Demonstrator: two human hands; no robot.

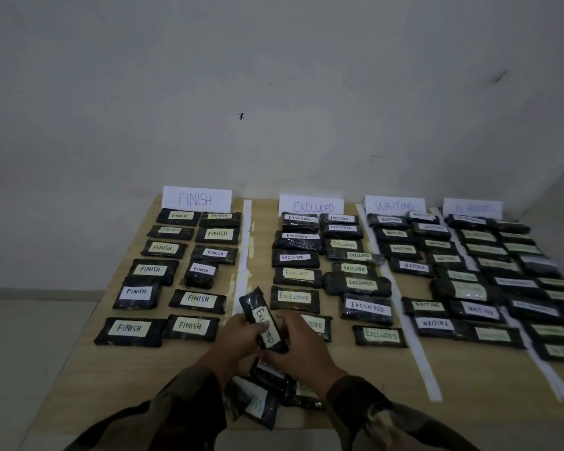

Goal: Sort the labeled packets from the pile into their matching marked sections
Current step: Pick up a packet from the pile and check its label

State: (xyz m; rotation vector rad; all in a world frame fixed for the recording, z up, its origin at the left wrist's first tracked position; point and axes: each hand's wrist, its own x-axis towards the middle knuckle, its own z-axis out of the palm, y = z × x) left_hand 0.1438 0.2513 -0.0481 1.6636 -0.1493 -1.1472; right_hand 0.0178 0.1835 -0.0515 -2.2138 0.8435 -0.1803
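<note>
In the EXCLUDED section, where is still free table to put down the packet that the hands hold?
Bare wood lies in front of the nearest EXCLUDED packet, left of the white strip toward the right hand. Further back, the rows leave only narrow gaps.

Near edge, left: bare table [118,379] in front of the FINISH packets [129,331].
Near edge, centre: blocked by the pile [258,402].
EXCLUDED column [358,283]: packed; open wood only nearer than its last packet.
Right columns: crowded, packets overlapping the tape strips [420,356].
</note>
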